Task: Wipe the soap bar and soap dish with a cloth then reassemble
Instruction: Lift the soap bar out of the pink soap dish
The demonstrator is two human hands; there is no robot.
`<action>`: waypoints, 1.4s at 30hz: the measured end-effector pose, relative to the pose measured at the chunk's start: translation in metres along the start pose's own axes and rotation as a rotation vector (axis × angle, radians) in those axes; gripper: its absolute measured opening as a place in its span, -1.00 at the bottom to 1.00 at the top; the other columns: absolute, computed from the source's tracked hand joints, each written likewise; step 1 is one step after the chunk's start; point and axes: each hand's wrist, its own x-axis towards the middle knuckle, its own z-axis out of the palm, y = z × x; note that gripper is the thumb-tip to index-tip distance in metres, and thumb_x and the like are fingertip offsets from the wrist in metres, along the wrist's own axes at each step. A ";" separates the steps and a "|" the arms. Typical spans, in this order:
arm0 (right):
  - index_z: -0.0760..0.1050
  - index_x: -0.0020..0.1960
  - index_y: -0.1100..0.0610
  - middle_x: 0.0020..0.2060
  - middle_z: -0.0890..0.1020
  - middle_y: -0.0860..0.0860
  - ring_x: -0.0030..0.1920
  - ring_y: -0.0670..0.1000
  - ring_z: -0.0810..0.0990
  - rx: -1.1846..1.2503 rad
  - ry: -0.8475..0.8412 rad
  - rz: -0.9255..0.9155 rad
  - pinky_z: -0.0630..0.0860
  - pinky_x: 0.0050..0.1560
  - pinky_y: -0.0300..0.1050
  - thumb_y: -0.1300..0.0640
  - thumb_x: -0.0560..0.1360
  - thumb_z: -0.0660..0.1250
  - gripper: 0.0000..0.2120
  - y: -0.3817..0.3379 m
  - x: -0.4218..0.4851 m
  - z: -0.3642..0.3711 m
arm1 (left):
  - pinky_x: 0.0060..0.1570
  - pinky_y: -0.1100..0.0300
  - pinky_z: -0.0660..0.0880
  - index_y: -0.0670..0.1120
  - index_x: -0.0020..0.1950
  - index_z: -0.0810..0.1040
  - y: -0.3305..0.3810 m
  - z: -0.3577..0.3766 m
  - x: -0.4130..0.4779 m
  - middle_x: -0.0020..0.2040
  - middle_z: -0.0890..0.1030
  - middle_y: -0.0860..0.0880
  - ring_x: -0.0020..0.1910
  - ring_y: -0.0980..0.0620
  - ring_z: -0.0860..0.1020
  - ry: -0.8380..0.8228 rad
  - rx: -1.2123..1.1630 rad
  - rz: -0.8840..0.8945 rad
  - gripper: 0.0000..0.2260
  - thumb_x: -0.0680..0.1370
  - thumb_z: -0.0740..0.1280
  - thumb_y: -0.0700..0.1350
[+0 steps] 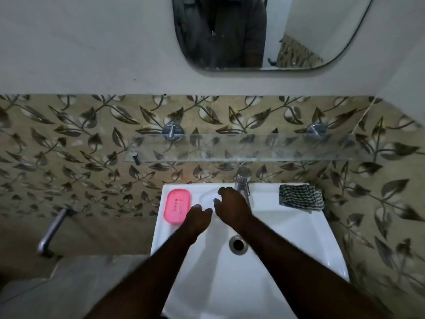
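A pink soap dish [177,206] with small slots in its top lies on the left rim of the white sink [299,229]. No soap bar can be made out. A dark striped cloth [301,197] lies crumpled on the right rim, beside the tap [242,183]. My left hand [198,218] hovers over the basin just right of the dish, fingers loosely curled and holding nothing. In front of the tap, my right hand [232,207] hangs over the back of the basin with spread, bent fingers, also holding nothing.
The drain [238,244] sits in the middle of the basin. A glass shelf [230,147] juts out from the leaf-patterned tiles above the tap, under a mirror [264,31]. A metal pipe [51,231] sticks out of the wall at the left.
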 end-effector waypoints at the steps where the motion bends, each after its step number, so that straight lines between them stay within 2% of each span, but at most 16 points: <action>1: 0.44 0.25 0.21 0.21 0.54 0.14 0.26 0.14 0.46 -0.015 -0.020 -0.027 0.40 0.25 -0.03 0.04 0.59 0.21 -0.68 -0.001 0.009 -0.001 | 0.28 -0.12 0.44 -0.23 0.43 0.25 0.001 0.001 0.003 0.34 0.45 -0.29 0.30 -0.26 0.46 -0.011 0.014 0.008 -0.51 0.58 0.26 -0.04; 3: 0.40 0.26 0.23 0.23 0.50 0.18 0.27 0.18 0.44 -0.081 -0.063 -0.068 0.40 0.23 -0.02 0.04 0.59 0.22 -0.66 -0.003 0.024 -0.005 | 0.23 -0.09 0.47 -0.23 0.38 0.28 0.006 0.002 0.007 0.28 0.49 -0.32 0.26 -0.26 0.49 -0.023 0.045 0.008 -0.56 0.59 0.24 -0.03; 7: 0.30 0.36 0.24 0.31 0.41 0.26 0.34 0.23 0.36 -0.295 -0.159 -0.064 0.36 0.29 0.05 0.03 0.60 0.23 -0.57 -0.003 0.047 -0.003 | 0.12 0.11 0.45 -0.22 0.38 0.32 0.011 0.008 0.014 0.31 0.48 -0.17 0.22 -0.11 0.48 -0.014 0.073 0.005 -0.56 0.59 0.24 0.00; 8: 0.27 0.40 0.26 0.35 0.37 0.32 0.39 0.27 0.31 -0.395 -0.185 -0.073 0.31 0.35 0.10 0.02 0.60 0.23 -0.53 -0.006 0.050 -0.001 | 0.15 0.08 0.47 -0.20 0.34 0.36 0.012 0.010 0.015 0.29 0.50 -0.16 0.21 -0.10 0.50 -0.008 0.069 0.011 -0.58 0.58 0.25 0.02; 11: 0.15 0.49 0.30 0.43 0.27 0.41 0.49 0.38 0.11 -0.645 -0.216 -0.075 -0.04 0.49 0.28 0.02 0.64 0.13 -0.47 -0.012 0.058 0.007 | 0.20 -0.03 0.48 -0.17 0.29 0.40 0.011 0.015 0.020 0.24 0.55 -0.17 0.18 -0.12 0.53 0.010 0.062 0.046 -0.65 0.57 0.25 -0.01; 15: 0.03 0.52 0.36 0.37 0.45 0.30 0.46 0.37 0.22 -0.758 -0.288 -0.021 -0.21 0.48 0.28 0.01 0.65 0.12 -0.39 -0.012 0.066 0.006 | 0.14 0.04 0.49 -0.20 0.38 0.28 0.010 0.020 0.025 0.26 0.53 -0.19 0.18 -0.15 0.52 0.085 0.031 -0.009 -0.56 0.56 0.28 -0.08; 17: 0.01 0.52 0.36 0.35 0.48 0.24 0.45 0.34 0.27 -0.729 -0.307 -0.001 -0.22 0.48 0.25 0.00 0.65 0.11 -0.38 -0.011 0.071 0.007 | 0.06 0.07 0.50 -0.19 0.34 0.28 0.010 0.021 0.028 0.20 0.55 -0.17 0.08 -0.12 0.53 0.102 0.024 -0.020 -0.59 0.56 0.29 -0.10; 19: 0.01 0.53 0.34 0.38 0.45 0.24 0.44 0.31 0.30 -0.660 -0.327 0.020 -0.13 0.50 0.24 0.03 0.64 0.14 -0.39 -0.010 0.075 0.009 | 0.03 0.06 0.52 -0.19 0.30 0.29 0.010 0.021 0.032 0.12 0.57 -0.16 0.02 -0.12 0.54 0.131 0.002 -0.019 -0.63 0.55 0.29 -0.14; 21: 0.07 0.51 0.34 0.39 0.44 0.24 0.41 0.29 0.36 -0.623 -0.316 0.008 -0.06 0.49 0.23 0.09 0.62 0.17 -0.42 -0.009 0.076 0.010 | 0.00 0.06 0.52 -0.23 0.31 0.30 0.008 0.020 0.036 0.09 0.57 -0.19 0.01 -0.13 0.55 0.155 -0.003 -0.007 -0.64 0.54 0.26 -0.21; 25: 0.27 0.39 0.28 0.31 0.50 0.20 0.33 0.23 0.46 -0.544 -0.281 -0.018 0.15 0.44 0.17 0.21 0.55 0.27 -0.55 -0.011 0.077 0.008 | -0.02 0.08 0.49 -0.24 0.13 0.42 0.008 0.017 0.043 0.04 0.56 -0.19 -0.03 -0.11 0.51 0.188 0.033 -0.009 -0.81 0.54 0.24 -0.24; 30: 0.36 0.30 0.22 0.26 0.53 0.18 0.27 0.17 0.50 -0.400 -0.242 -0.071 0.26 0.34 0.07 0.22 0.54 0.22 -0.67 -0.004 0.078 0.005 | -0.09 0.05 0.52 -0.25 0.03 0.43 0.009 0.020 0.041 -0.01 0.58 -0.26 -0.02 -0.22 0.57 0.175 -0.093 -0.080 -0.87 0.49 0.24 -0.27; 33: 0.39 0.26 0.21 0.22 0.54 0.19 0.22 0.20 0.53 -0.333 -0.235 -0.082 0.34 0.27 0.05 0.21 0.53 0.19 -0.69 -0.004 0.075 0.002 | -0.16 0.06 0.48 -0.25 0.01 0.40 0.007 0.018 0.035 -0.08 0.53 -0.23 -0.10 -0.16 0.54 0.163 -0.189 -0.124 -0.87 0.48 0.25 -0.29; 37: 0.40 0.24 0.20 0.22 0.55 0.20 0.21 0.22 0.53 -0.231 -0.221 -0.089 0.42 0.20 0.04 0.19 0.54 0.18 -0.71 -0.003 0.068 -0.002 | 0.10 -0.05 0.57 -0.15 0.04 0.34 0.004 0.005 0.027 -0.19 0.45 -0.05 -0.05 -0.09 0.48 0.121 -0.187 -0.168 -0.87 0.54 0.24 -0.30; 40: 0.37 0.32 0.22 0.29 0.49 0.21 0.28 0.22 0.47 -0.109 -0.215 -0.091 0.40 0.27 0.01 0.15 0.58 0.17 -0.67 0.002 0.056 -0.007 | 0.05 -0.03 0.60 -0.15 0.09 0.40 0.002 -0.006 0.011 -0.14 0.50 -0.09 -0.06 -0.11 0.52 0.101 -0.407 -0.186 -0.87 0.57 0.22 -0.31; 42: 0.32 0.41 0.23 0.36 0.44 0.21 0.36 0.20 0.40 -0.034 -0.199 -0.104 0.31 0.35 -0.03 0.14 0.61 0.17 -0.61 0.007 0.047 -0.012 | -0.02 -0.03 0.60 -0.23 0.17 0.45 0.001 -0.010 0.001 -0.08 0.52 -0.20 -0.09 -0.16 0.53 0.115 -0.539 -0.193 -0.84 0.61 0.19 -0.25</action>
